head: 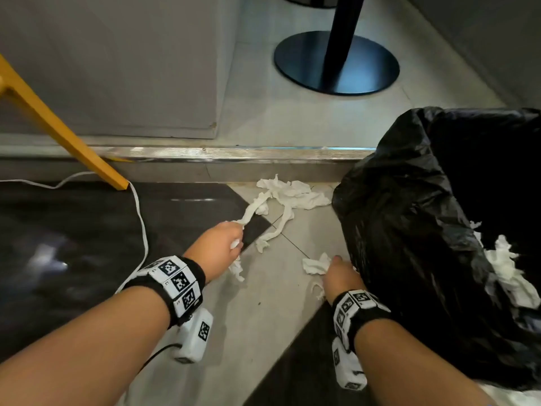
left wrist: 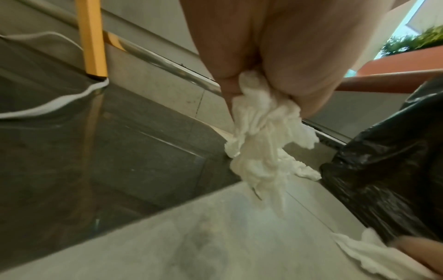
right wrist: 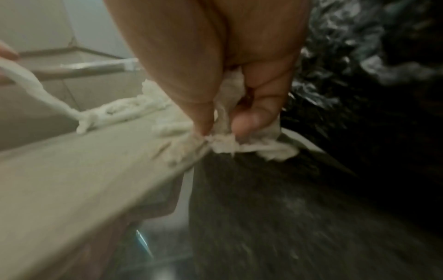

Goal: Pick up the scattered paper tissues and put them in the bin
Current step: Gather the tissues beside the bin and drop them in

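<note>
White paper tissues (head: 288,193) lie crumpled and twisted on the floor beside the bin. My left hand (head: 218,247) grips one end of a long twisted tissue strip (left wrist: 261,132) that trails back to that pile. Low by the bin's side, my right hand (head: 341,275) pinches a small crumpled tissue (head: 316,265) between thumb and fingers (right wrist: 246,121). The bin (head: 439,230) stands at the right, lined with a black plastic bag, and holds more white tissues (head: 509,271).
A yellow furniture leg (head: 64,133) and a white cable (head: 140,218) are at the left. A metal-edged step (head: 222,155) runs across behind the tissues. Beyond it stands a black round table base (head: 336,63) with its post.
</note>
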A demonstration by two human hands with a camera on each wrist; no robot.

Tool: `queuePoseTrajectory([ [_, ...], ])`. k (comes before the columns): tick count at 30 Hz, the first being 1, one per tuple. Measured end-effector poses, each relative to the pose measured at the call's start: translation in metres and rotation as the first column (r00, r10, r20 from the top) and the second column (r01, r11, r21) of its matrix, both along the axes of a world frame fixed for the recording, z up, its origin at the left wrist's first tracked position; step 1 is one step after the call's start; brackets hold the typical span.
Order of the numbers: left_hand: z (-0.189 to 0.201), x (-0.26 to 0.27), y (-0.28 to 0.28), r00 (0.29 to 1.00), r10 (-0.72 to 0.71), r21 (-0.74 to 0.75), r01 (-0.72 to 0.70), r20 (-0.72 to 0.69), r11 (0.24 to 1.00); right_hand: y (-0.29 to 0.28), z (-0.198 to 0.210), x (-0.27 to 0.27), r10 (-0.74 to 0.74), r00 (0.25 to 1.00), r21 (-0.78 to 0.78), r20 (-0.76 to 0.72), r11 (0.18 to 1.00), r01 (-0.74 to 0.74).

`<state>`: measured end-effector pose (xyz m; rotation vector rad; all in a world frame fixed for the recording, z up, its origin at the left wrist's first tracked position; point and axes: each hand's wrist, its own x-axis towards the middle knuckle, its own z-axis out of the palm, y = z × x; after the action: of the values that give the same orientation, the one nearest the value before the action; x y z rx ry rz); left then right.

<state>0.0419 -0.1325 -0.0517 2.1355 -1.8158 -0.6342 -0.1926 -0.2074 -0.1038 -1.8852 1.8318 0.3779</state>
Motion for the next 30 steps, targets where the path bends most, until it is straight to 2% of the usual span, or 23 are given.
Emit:
queuePoseTrajectory([
  [2,0.003,0.009,0.009,0.995,0.095,0.000,-0.095,-0.009,0.995,0.004,-0.004,-0.001,0.027,1.000,0.037,-0.004,0.999,-0.027],
  [4,0.007,0.015,0.014,0.985,0.170,-0.007,-0.170,0.004,0.985,0.010,0.000,0.000,0.053,0.998,-0.037,0.039,0.998,-0.051],
  [6,0.012,0.021,0.016,0.972,0.237,-0.046,-0.236,0.011,0.971,0.014,0.010,0.000,-0.005,0.991,-0.134,0.133,0.991,0.023],
  [8,0.017,0.023,0.016,0.957,0.287,-0.067,-0.285,0.029,0.956,0.014,0.023,0.001,-0.057,0.966,-0.163,0.253,0.982,0.101],
  [11,0.025,0.023,0.013,0.935,0.350,-0.047,-0.352,-0.054,0.935,0.011,0.038,0.003,-0.189,0.864,-0.021,0.468,0.974,0.225],
  [13,0.031,0.021,0.012,0.910,0.390,-0.016,-0.396,-0.138,0.918,0.008,0.039,0.002,-0.317,0.745,0.066,0.586,0.936,0.346],
  [16,0.041,0.019,0.016,0.900,0.380,0.004,-0.388,-0.215,0.922,0.004,0.040,0.005,-0.318,0.694,0.049,0.645,0.925,0.378],
  [18,0.048,0.019,0.021,0.921,0.336,-0.006,-0.344,-0.198,0.939,0.002,0.040,0.010,-0.312,0.657,0.064,0.687,0.926,0.373],
  [19,0.051,0.019,0.023,0.930,0.318,-0.015,-0.326,-0.182,0.945,0.001,0.038,0.014,-0.288,0.663,0.063,0.691,0.938,0.341],
  [20,0.054,0.020,0.026,0.936,0.309,-0.028,-0.318,-0.171,0.948,0.002,0.038,0.018,-0.247,0.704,0.054,0.665,0.957,0.285],
  [23,0.060,0.024,0.032,0.932,0.321,-0.060,-0.335,-0.167,0.940,0.000,0.034,0.037,-0.125,0.874,0.014,0.470,0.991,0.134],
  [25,0.063,0.028,0.037,0.922,0.342,-0.072,-0.359,-0.184,0.930,-0.003,0.030,0.053,-0.036,0.935,-0.030,0.354,0.998,0.050],
  [28,0.066,0.037,0.048,0.907,0.364,-0.081,-0.387,-0.211,0.918,-0.017,0.019,0.073,0.216,0.918,-0.158,0.334,0.973,-0.171],
  [30,0.066,0.044,0.058,0.899,0.381,-0.101,-0.409,-0.217,0.907,-0.031,0.008,0.087,0.357,0.896,-0.111,0.266,0.934,-0.339],
])
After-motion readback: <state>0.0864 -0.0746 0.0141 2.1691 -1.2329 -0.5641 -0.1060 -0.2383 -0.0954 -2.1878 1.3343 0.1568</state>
